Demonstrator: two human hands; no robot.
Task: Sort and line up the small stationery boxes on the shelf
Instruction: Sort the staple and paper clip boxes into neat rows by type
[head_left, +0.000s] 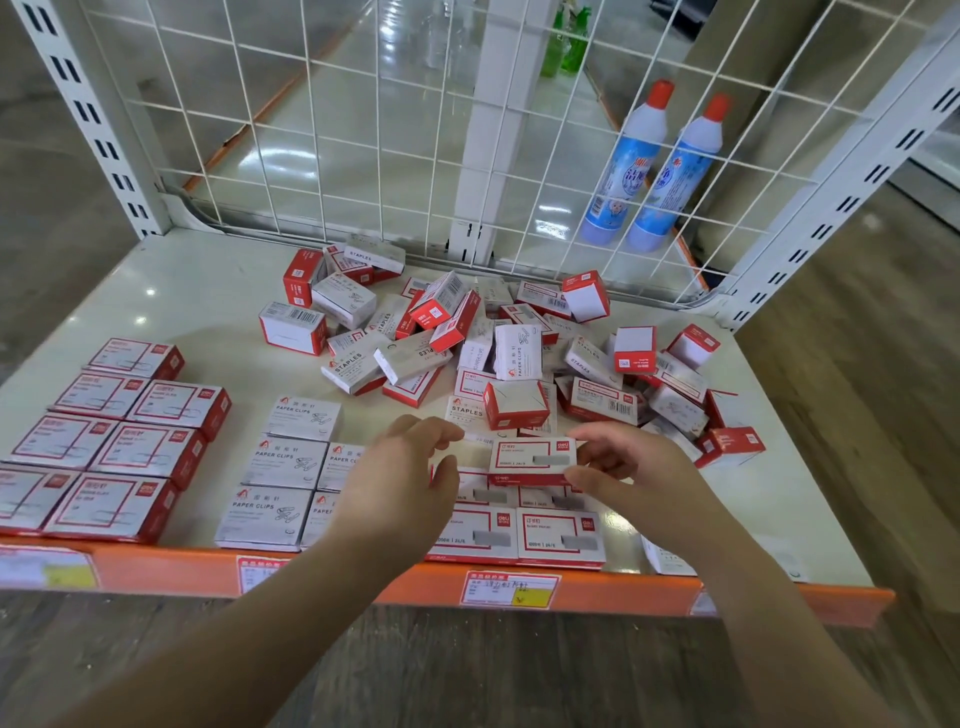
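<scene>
At shelf (208, 291) front, R hand (621, 462) pinches a staples box (532, 460) just above the lined-up staples rows (514, 535); L hand (402, 467) open beside it, fingers relaxed. Unsorted pile (498, 343) behind.

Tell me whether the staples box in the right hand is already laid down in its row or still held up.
Held up. The right hand pinches the staples box by its end, tilted above the lined-up staples boxes; the left hand hovers beside it.

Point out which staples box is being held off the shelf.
The staples box pinched by the right hand, raised above the lined-up row; all others lie on the shelf.
</scene>
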